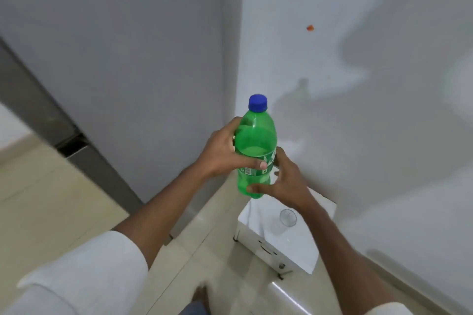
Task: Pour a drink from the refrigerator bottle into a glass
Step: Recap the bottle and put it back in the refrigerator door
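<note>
Head view, glass (288,217) below held bottle (256,151)

at the centre of the frame both hands hold an upright green bottle (256,151) with its blue cap (257,103) on, the left hand (225,152) wrapped round its middle, the right hand (284,181) at its base, above a small white table (307,245) bearing an empty glass (288,217) at lower right.

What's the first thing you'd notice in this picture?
The bright green bottle with its blue cap stands out mid-frame, held upright by the left hand and the right hand. Below it, an empty clear glass waits on a small white table by the wall.
</note>
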